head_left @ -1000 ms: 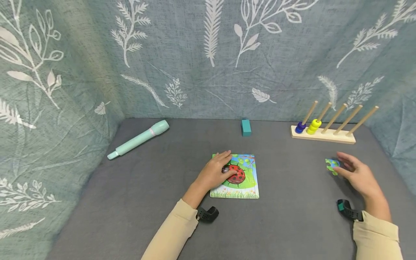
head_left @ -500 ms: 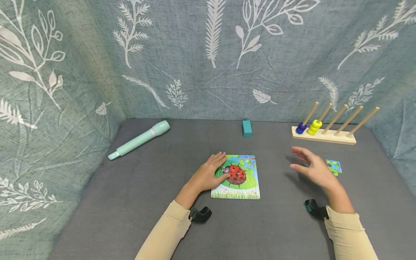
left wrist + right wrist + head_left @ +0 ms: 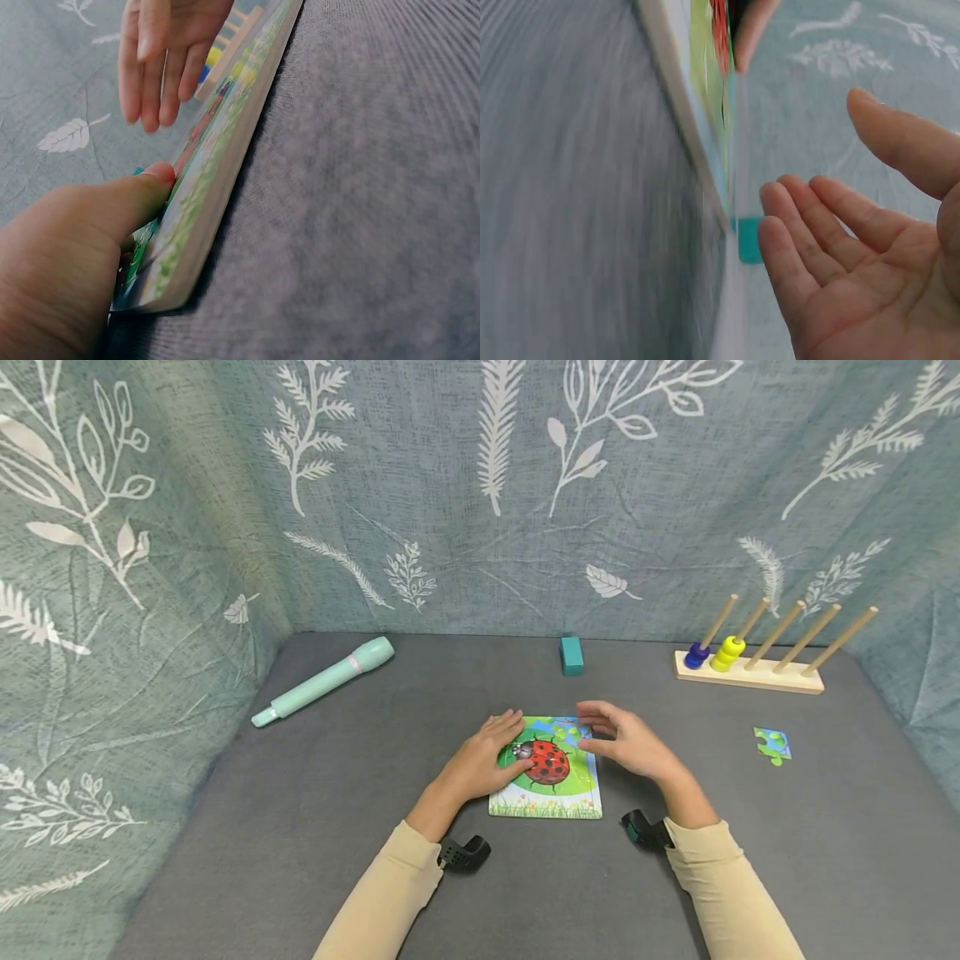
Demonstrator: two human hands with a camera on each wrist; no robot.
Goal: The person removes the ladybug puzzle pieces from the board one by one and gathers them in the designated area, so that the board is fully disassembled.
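Note:
A square ladybug jigsaw puzzle [image 3: 553,797] lies flat on the table in the head view. My left hand [image 3: 478,763] rests on its left side, fingers stretched toward the far edge. In the left wrist view, the thumb [image 3: 142,196] lies on the picture surface. My right hand [image 3: 628,743] is held over the puzzle's right edge; the right wrist view shows its fingers relaxed and spread from the thumb, with nothing between them. A loose blue-and-green puzzle piece [image 3: 774,746] lies alone on the table to the right.
A teal block [image 3: 572,657] stands behind the puzzle. At the back right is a wooden peg stand [image 3: 750,672] with dark blue and yellow beads on two pegs. A mint-green tube-shaped thing [image 3: 322,683] lies back left. A patterned curtain [image 3: 450,502] hangs behind the table.
My right hand has left the loose puzzle piece on the table and moved left to the puzzle's right edge. The left hand has shifted slightly left on the puzzle.

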